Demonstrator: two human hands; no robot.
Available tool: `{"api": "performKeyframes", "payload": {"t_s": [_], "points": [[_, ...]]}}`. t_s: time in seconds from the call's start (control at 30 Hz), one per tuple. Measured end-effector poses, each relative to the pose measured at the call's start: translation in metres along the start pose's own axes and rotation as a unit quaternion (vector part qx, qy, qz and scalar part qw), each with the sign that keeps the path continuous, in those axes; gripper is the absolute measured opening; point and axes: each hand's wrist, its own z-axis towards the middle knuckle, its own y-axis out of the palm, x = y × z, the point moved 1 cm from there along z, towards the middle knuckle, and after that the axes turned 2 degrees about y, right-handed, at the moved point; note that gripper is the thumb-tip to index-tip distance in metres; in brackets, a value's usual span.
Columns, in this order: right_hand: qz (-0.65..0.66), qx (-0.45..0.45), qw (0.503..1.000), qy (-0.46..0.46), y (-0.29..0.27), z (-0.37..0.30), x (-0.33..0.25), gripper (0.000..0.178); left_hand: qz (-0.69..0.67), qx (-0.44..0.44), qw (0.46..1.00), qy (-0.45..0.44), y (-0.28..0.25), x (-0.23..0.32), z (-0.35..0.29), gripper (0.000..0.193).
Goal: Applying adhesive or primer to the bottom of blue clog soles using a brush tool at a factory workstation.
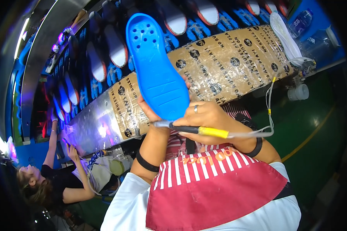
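A blue shoe sole point(162, 81) is held up in front of me, its end with several round holes pointing away. My left hand point(147, 109) grips its near half from beneath; fingers show at both edges, and the palm is hidden behind it. Closed around the black handle of a hose-fed brush point(186, 129) is my right hand point(208, 117), with a ring on one finger, beside the sole's near end. The brush's pale tip points left, across my left wrist. Yellow wrapping covers the handle's rear, where a clear hose point(254, 134) leads off right.
Beyond a cardboard-covered ledge point(227, 61), white shoe uppers point(175, 19) with red stitching and blue soles point(196, 29) sit in rows. A white shoe piece point(283, 36), a bottle point(300, 23) and a plastic jar point(320, 42) stand right. At left a co-worker point(61, 173) reaches toward the line.
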Motion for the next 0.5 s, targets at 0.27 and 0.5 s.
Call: {"api": "performKeyframes", "payload": {"t_s": [0.27, 0.5], "points": [[0.031, 0.010, 0.995, 0.098, -0.002, -0.013, 0.003, 0.027, 0.056, -0.020, 0.998, 0.028, 0.009, 0.018, 0.010, 0.105], [0.053, 0.024, 0.992, 0.115, -0.025, -0.008, -0.005, 0.029, 0.102, -0.036, 0.994, 0.011, 0.014, 0.033, 0.008, 0.107]]}}
